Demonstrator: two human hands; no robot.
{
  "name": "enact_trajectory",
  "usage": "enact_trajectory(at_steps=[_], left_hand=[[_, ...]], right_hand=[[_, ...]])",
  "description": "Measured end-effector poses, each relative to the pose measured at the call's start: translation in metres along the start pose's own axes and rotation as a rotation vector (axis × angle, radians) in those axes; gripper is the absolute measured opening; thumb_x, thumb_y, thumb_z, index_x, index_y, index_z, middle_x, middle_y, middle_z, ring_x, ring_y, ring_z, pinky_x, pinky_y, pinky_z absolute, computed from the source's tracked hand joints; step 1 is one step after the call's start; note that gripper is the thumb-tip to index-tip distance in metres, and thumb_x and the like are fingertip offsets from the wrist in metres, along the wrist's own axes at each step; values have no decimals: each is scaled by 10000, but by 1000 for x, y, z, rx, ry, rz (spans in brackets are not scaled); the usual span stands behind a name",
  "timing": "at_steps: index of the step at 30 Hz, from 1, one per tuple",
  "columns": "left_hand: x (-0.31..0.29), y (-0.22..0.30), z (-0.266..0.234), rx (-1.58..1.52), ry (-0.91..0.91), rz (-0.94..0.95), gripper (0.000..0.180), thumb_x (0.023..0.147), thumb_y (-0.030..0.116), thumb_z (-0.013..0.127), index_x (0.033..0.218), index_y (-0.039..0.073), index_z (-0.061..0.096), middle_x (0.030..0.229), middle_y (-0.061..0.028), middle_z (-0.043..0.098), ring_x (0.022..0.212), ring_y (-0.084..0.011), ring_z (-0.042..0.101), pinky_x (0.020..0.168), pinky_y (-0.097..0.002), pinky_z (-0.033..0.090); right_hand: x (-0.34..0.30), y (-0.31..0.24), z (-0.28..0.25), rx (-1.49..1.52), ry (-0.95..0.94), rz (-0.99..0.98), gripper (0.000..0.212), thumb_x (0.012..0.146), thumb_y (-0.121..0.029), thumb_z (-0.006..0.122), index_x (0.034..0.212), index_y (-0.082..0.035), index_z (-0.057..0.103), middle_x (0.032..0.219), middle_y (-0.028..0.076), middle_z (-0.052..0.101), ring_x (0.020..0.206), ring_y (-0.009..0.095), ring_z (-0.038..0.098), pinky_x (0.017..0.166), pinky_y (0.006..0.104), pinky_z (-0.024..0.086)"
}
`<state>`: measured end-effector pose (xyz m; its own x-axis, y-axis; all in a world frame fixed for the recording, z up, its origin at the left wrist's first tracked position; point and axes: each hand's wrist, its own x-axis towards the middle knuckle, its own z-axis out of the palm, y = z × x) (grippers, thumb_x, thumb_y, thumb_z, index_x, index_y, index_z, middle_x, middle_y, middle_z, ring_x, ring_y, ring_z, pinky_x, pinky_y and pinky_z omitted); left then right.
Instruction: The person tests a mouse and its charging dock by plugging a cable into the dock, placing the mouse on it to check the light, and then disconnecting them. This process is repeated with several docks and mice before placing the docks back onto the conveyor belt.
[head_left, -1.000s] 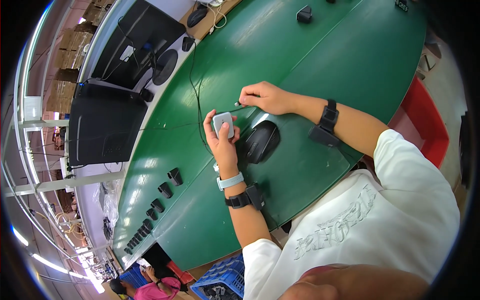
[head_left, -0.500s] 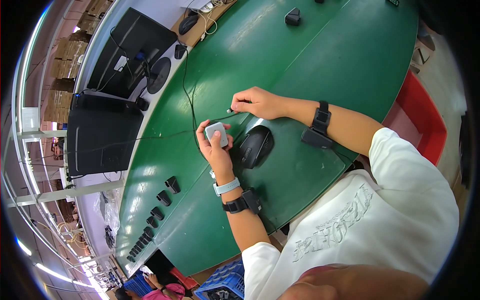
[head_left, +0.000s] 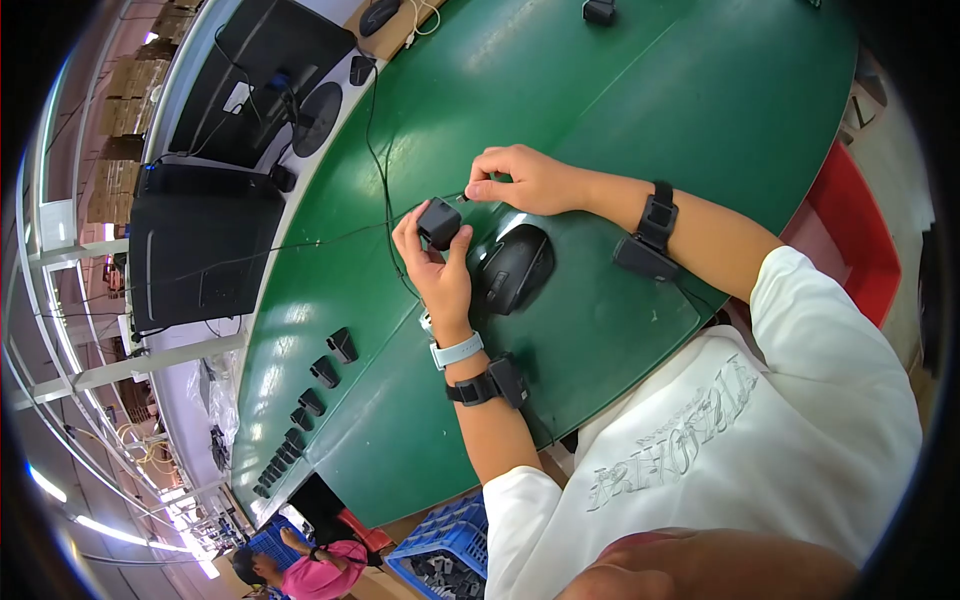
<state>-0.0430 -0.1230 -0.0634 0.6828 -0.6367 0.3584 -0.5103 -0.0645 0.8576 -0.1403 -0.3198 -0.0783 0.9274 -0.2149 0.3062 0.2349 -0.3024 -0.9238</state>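
Observation:
My left hand (head_left: pixel 445 285), with a light watch at the wrist, grips a small black box-shaped device (head_left: pixel 438 224) between fingers and thumb, a dark side turned up. Close by, my right hand (head_left: pixel 525 180) pinches a small cable plug (head_left: pixel 463 197), its tip pointing at the device. Whether the plug touches the device, I cannot tell. A thin black cable (head_left: pixel 350 238) runs leftward across the table. Beside my hands rests a black computer mouse (head_left: pixel 516 270).
A row of several small black devices (head_left: pixel 325 372) lines the green table (head_left: pixel 400 460). A black monitor (head_left: pixel 250 75) and a dark computer case (head_left: pixel 205 245) stand at the left. A blue crate (head_left: pixel 445 545) and a red bin (head_left: pixel 860 225) flank me. A person in pink (head_left: pixel 325 570) sits at lower left.
My left hand has turned the device from its light grey face to a dark side and raised it slightly. The plug in my right hand has come closer to it.

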Motion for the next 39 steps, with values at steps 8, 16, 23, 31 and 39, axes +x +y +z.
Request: enact_trajectory(at_steps=[8, 16, 23, 31, 39], left_hand=[[-2, -20, 1, -103, -15, 63, 539, 798, -165, 752, 1291, -11, 601, 1200, -76, 611, 1088, -169, 632, 925, -306, 551], [-5, -16, 6, -6, 1, 10, 514, 772, -155, 719, 1243, 19, 611, 1117, -91, 644, 1037, -210, 664, 884, -339, 562], [-1, -9, 4, 150, -5, 66, 511, 767, -86, 767, 1239, 25, 607, 1087, -124, 658, 984, -228, 672, 877, -344, 541], [-1, -2, 2, -307, 282, -207, 456, 821, -28, 794, 1183, -10, 517, 1037, -131, 675, 867, -216, 675, 748, -324, 549], [2, -14, -15, -1136, 87, -262, 351, 1092, 305, 418, 1317, 41, 467, 1181, -200, 633, 794, -267, 613, 668, -362, 499]], right_hand=[[0, 6, 5, -204, 22, -200, 270, 975, -337, 684, 899, -78, 691, 864, 36, 663, 908, 221, 583, 895, 386, 417], [-2, 11, 12, -326, 22, -209, 229, 977, -293, 677, 877, -87, 666, 833, 10, 614, 915, 201, 565, 946, 390, 370], [0, 9, 11, -373, 3, -199, 184, 936, -255, 713, 994, -84, 682, 902, 24, 624, 984, 215, 567, 986, 389, 375], [-9, -17, 0, -123, -325, -367, 645, 688, -280, 842, 1258, -81, 617, 1176, 71, 641, 1092, 290, 572, 1036, 414, 410], [-8, -14, 5, -170, -423, -152, 654, 656, -299, 777, 1238, -39, 633, 1100, 86, 675, 1042, 270, 609, 976, 367, 457]])
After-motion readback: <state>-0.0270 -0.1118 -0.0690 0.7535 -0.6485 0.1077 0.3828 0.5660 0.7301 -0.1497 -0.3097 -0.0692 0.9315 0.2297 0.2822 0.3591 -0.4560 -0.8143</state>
